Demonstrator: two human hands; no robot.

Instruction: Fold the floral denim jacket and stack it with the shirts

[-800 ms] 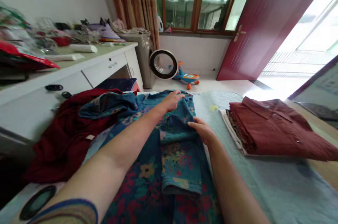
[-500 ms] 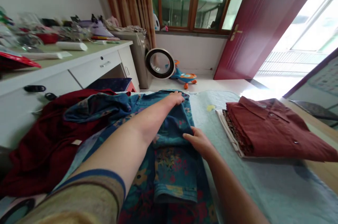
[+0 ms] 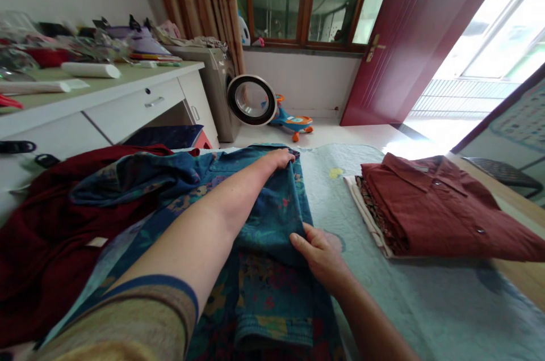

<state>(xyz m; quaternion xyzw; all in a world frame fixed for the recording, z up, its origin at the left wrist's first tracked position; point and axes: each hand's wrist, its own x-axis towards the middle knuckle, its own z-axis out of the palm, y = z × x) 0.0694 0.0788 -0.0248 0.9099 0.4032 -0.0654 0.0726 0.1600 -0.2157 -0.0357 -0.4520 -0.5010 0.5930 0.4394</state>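
A blue floral denim jacket (image 3: 272,219) lies spread in front of me, one sleeve (image 3: 275,298) folded down over its body with the cuff toward me. At the far end, my left hand (image 3: 281,158) is closed on the jacket's upper edge, my arm reaching across the cloth. My right hand (image 3: 319,250) pinches the folded edge on the right, thumb on top, nearer to me. The other sleeve (image 3: 136,176) sprawls to the left over a dark red garment (image 3: 63,247).
On the right sits a stack of folded clothes topped by a rust-red shirt (image 3: 438,208). A pale blue cloth (image 3: 383,293) covers the surface beneath. Beyond are a washing machine (image 3: 219,83) with its round door open, a blue-orange ride-on toy (image 3: 293,121), and a cluttered white desk (image 3: 140,100).
My right hand has slid a little toward me along the jacket's folded edge, drawing the cloth straighter. My left hand stays at the far end. The view has shifted slightly.
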